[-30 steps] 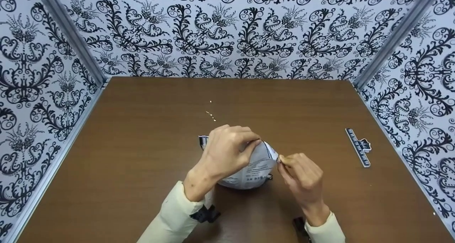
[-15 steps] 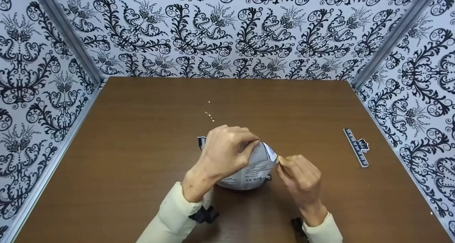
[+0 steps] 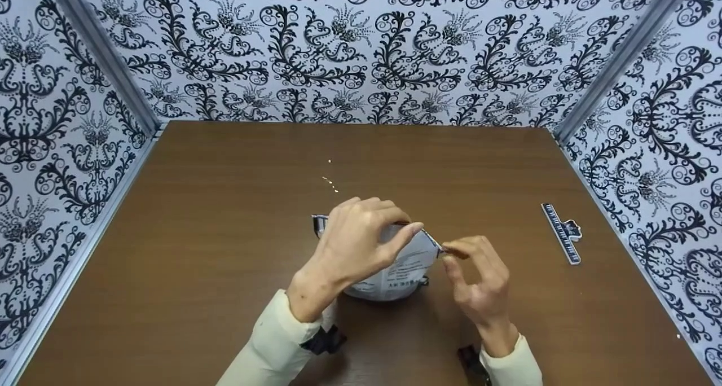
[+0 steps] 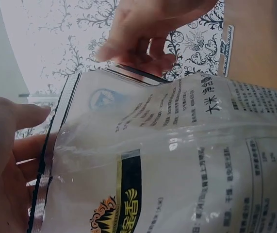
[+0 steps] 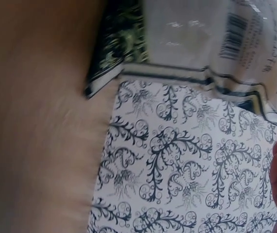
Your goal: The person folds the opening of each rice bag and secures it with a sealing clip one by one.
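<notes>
A white printed plastic bag (image 3: 407, 266) runs its top edge between left hand (image 3: 356, 240) and right hand (image 3: 480, 277), both with fingers parted.

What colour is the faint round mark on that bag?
The round mark on the bag is pale blue; the left wrist view shows it best.

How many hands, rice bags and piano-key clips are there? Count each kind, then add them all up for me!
Hands: 2, the left hand and the right hand
Rice bag: 1
Piano-key clip: 1
Total: 4
</notes>
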The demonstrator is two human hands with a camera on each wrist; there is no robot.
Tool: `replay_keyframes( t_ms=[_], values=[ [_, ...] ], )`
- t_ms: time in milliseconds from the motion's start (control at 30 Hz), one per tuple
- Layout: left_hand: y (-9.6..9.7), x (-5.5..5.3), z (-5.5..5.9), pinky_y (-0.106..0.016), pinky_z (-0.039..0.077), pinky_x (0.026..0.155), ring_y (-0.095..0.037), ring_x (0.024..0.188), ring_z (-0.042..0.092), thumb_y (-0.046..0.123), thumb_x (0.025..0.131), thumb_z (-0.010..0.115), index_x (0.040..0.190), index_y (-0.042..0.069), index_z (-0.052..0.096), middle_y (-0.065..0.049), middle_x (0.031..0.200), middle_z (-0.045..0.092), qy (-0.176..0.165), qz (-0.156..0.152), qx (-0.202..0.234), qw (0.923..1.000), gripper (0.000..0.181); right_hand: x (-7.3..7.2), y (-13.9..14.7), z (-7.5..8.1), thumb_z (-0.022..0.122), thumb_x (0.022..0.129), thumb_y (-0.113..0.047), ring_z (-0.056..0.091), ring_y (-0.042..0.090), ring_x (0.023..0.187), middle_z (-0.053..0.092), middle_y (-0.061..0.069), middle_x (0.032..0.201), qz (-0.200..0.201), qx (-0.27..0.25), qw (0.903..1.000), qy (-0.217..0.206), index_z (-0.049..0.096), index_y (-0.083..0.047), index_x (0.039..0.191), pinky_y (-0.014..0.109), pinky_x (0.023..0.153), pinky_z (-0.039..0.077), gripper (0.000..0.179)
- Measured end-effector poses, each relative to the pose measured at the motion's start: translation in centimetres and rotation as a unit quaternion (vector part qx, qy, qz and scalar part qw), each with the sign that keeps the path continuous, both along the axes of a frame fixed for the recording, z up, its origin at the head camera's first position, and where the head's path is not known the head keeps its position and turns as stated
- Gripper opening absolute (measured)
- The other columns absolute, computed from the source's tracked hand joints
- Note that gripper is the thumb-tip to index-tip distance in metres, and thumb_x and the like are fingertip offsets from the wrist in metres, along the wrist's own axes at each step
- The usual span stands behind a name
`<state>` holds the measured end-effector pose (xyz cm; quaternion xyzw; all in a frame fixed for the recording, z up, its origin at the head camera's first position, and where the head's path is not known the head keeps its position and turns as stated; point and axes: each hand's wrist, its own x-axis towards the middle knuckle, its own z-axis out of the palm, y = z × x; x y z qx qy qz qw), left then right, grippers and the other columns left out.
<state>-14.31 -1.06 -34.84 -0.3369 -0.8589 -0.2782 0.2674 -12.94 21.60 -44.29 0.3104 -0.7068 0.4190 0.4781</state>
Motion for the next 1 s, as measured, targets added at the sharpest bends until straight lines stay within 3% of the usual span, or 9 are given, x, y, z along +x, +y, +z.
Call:
replay_keyframes(
  t_ms=[167, 300, 400, 500, 733, 1000],
  values=[
    [0.4, -0.1, 0.0, -0.028, 0.051, 0.066, -0.009, 0.075, 0.070, 0.042, 0.098, 0.069, 0.092, 0.020, 0.082, 0.010, 0.084, 0.078, 0.006, 0.002, 0.005, 1.0000, 0.026, -0.3, 0.3, 0.7, 0.059, 0.097, 0.005, 0.065, 0.014, 0.086, 0.069, 0.018, 0.088, 0.042, -0.050, 0.9929, -0.099, 0.075, 0.004, 0.096, 0.019, 0.080, 0.052, 0.016],
    [0.6, 0.0, -0.2, -0.027, 0.050, 0.065, -0.010, 0.073, 0.070, 0.045, 0.097, 0.071, 0.091, 0.019, 0.081, 0.008, 0.083, 0.078, 0.012, 0.008, 0.011, 0.9998, 0.028, -0.3, 0.1, 1.5, 0.053, 0.095, 0.016, 0.068, 0.015, 0.090, 0.069, 0.018, 0.096, 0.099, -0.084, 0.9722, -0.195, 0.075, 0.002, 0.100, 0.022, 0.081, 0.056, 0.027],
    [0.6, 0.0, -0.4, -0.027, 0.047, 0.064, -0.010, 0.071, 0.069, 0.046, 0.095, 0.073, 0.091, 0.019, 0.081, 0.008, 0.082, 0.077, 0.014, 0.013, 0.015, 0.9997, 0.028, -0.3, -0.4, 1.8, 0.053, 0.098, 0.015, 0.068, 0.021, 0.091, 0.070, 0.015, 0.099, 0.142, -0.103, 0.9575, -0.229, 0.074, 0.007, 0.102, 0.023, 0.080, 0.057, 0.024],
    [0.6, 0.1, -0.5, -0.027, 0.046, 0.064, -0.010, 0.070, 0.068, 0.045, 0.094, 0.074, 0.090, 0.019, 0.081, 0.008, 0.081, 0.077, 0.015, 0.017, 0.016, 0.9996, 0.027, -0.4, -0.8, 1.7, 0.055, 0.096, 0.015, 0.068, 0.022, 0.094, 0.070, 0.010, 0.100, 0.166, -0.099, 0.9530, -0.233, 0.074, 0.007, 0.104, 0.023, 0.083, 0.056, 0.022],
    [0.6, 0.3, -0.8, -0.027, 0.046, 0.064, -0.009, 0.069, 0.067, 0.046, 0.092, 0.076, 0.089, 0.019, 0.080, 0.009, 0.081, 0.076, 0.026, 0.021, 0.015, 0.9993, 0.027, -0.4, -1.4, 1.3, 0.064, 0.089, 0.017, 0.067, 0.015, 0.097, 0.071, 0.009, 0.102, 0.160, -0.065, 0.9620, -0.212, 0.076, 0.000, 0.107, 0.023, 0.088, 0.055, 0.027],
    [0.9, 0.1, -0.6, -0.028, 0.044, 0.064, -0.009, 0.068, 0.066, 0.047, 0.091, 0.076, 0.086, 0.019, 0.079, 0.009, 0.079, 0.075, 0.037, 0.024, 0.013, 0.9990, 0.028, -0.7, -1.7, 1.2, 0.069, 0.083, 0.020, 0.063, 0.012, 0.089, 0.069, 0.006, 0.100, 0.152, -0.066, 0.9673, -0.192, 0.075, 0.000, 0.107, 0.023, 0.082, 0.053, 0.032]
  ],
)
